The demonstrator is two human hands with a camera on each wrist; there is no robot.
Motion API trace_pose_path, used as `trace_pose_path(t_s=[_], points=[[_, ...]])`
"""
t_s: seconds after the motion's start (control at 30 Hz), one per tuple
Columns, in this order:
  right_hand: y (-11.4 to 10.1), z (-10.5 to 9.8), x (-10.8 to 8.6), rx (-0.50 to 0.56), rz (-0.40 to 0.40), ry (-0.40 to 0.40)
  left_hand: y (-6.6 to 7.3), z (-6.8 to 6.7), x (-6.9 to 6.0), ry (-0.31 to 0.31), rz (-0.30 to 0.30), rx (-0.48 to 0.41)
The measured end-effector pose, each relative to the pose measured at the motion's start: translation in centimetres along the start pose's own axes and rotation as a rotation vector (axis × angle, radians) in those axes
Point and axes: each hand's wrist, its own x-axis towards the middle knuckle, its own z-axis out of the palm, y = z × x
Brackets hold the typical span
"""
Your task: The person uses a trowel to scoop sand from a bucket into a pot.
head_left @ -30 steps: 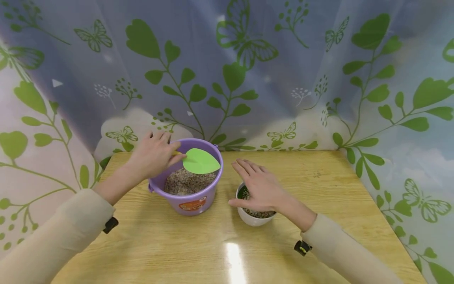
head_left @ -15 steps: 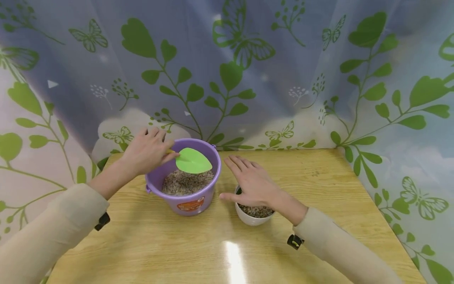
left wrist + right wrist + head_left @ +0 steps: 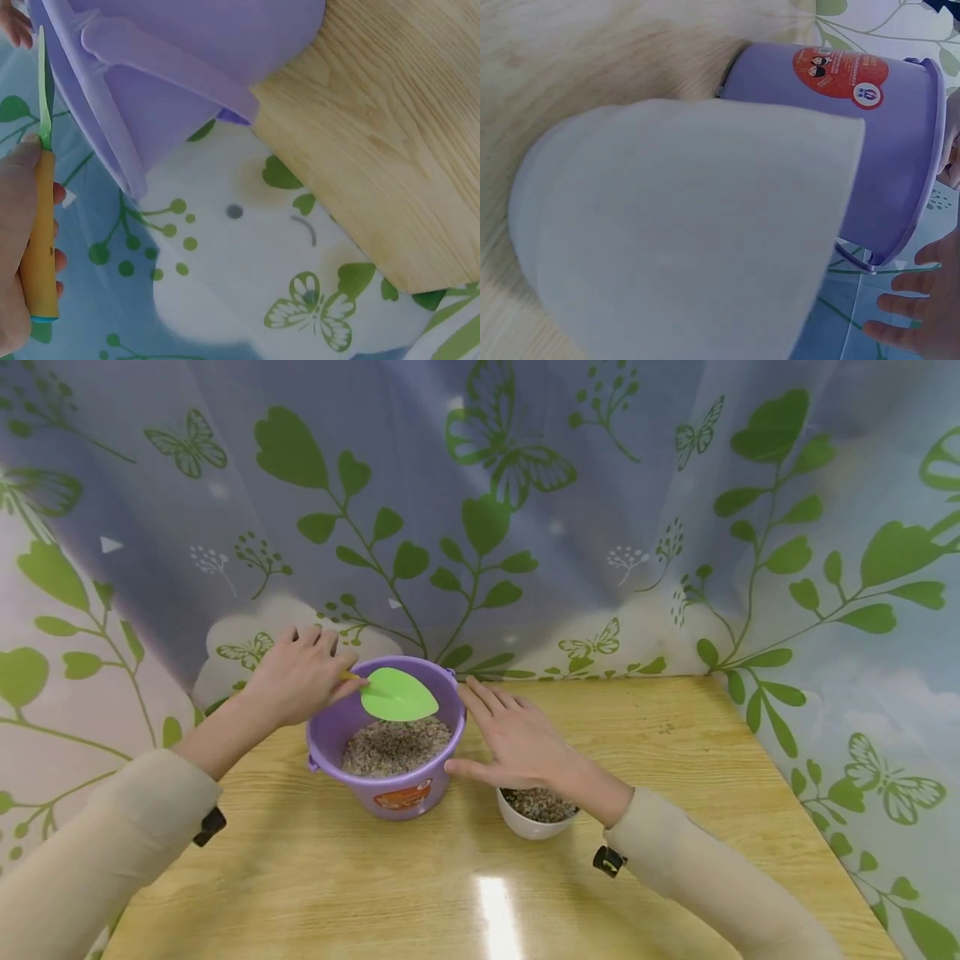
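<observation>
My left hand (image 3: 298, 675) grips the yellow handle (image 3: 40, 240) of a small trowel with a green leaf-shaped blade (image 3: 399, 695). The blade is held over the purple bucket (image 3: 412, 793), which has loose grainy soil (image 3: 393, 747) inside. Fingers extended, my right hand (image 3: 521, 739) hovers between the bucket and a white pot (image 3: 534, 828), partly covering the pot. Dark, grainy soil (image 3: 542, 804) shows in the pot. In the right wrist view the white pot (image 3: 682, 225) fills the foreground, and the right fingers (image 3: 904, 306) are spread at the edge, holding nothing.
All of this stands on a wooden table (image 3: 645, 860). A curtain (image 3: 600, 527) printed with leaves and butterflies hangs behind the table and along both sides. The bucket's folded handle (image 3: 172, 71) lies against its side in the left wrist view.
The left hand has shifted left with the trowel, bringing the blade away from the bucket's right rim. The right hand has moved left and slightly up, toward the bucket.
</observation>
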Motion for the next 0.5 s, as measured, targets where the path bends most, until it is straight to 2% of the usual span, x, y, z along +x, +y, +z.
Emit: trace_pose_path(t_s=[0.2, 0.3, 0.5], points=[[-0.1, 0.0, 0.9, 0.002, 0.008, 0.009, -0.3, -0.1, -0.3, -0.020, 0.047, 0.021], [-0.1, 0.2, 1.2, 0.000, 0.008, -0.001, -0.4, 0.2, -0.3, -0.024, 0.072, 0.034], [0.0, 0.4, 1.6, -0.018, 0.016, -0.048, -0.6, 1.2, -0.5, 0.013, 0.121, 0.079]])
